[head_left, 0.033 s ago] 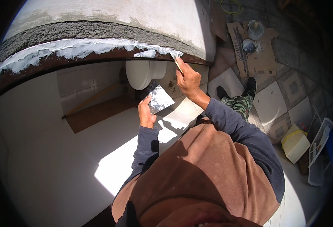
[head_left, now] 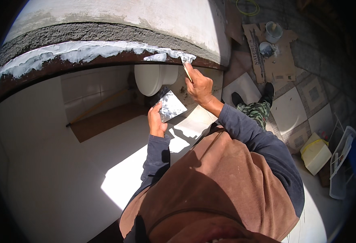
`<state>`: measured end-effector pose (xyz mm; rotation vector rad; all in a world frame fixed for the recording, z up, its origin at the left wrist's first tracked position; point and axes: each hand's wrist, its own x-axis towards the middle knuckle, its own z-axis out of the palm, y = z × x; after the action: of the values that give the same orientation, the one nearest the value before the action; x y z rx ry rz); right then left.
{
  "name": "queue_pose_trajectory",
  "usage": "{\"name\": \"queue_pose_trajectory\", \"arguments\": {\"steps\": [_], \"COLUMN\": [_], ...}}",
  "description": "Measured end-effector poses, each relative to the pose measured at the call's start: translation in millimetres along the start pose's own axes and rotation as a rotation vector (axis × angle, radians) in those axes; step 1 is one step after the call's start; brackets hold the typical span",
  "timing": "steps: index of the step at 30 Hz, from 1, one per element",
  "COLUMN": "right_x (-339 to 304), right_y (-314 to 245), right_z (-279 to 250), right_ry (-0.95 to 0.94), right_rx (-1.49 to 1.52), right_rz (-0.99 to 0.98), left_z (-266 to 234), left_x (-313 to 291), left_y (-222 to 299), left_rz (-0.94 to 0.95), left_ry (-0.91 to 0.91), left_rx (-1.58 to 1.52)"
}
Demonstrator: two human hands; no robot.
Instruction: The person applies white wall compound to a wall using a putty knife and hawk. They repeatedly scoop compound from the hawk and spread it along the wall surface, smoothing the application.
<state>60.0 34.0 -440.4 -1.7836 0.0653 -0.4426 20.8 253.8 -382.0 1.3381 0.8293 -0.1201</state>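
Observation:
My right hand (head_left: 201,88) is closed round the thin, pale handle of a putty knife (head_left: 187,74). Its blade end touches the white paste (head_left: 72,52) at the right end of a long smeared band. That band runs along a dark brown frame (head_left: 97,61), below a strip of rough grey mortar (head_left: 81,35). My left hand (head_left: 156,120) grips the edge of a flat square plate (head_left: 173,107) smeared with white and grey; its fingers lie partly beneath, out of sight. The plate hangs below and left of the knife.
A white toilet (head_left: 147,80) stands beyond the frame, near a brown board (head_left: 105,123) on the floor. Far right, a bucket (head_left: 273,33) and a smaller tub (head_left: 266,49) sit on cardboard (head_left: 283,67). A cream container (head_left: 315,156) lies beside a white rack (head_left: 340,166).
My right hand and the putty knife have shifted slightly to the left. The left hand and the plate stay where they were.

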Motion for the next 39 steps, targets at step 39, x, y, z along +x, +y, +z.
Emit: {"name": "queue_pose_trajectory", "arguments": {"steps": [39], "right_x": [1], "right_y": [48], "right_z": [-12], "right_ry": [0.026], "right_rx": [0.087], "right_rz": [0.111], "left_z": [2], "left_x": [4], "left_y": [-6], "left_rz": [0.021], "left_ry": [-0.012], "left_rx": [-0.041]}}
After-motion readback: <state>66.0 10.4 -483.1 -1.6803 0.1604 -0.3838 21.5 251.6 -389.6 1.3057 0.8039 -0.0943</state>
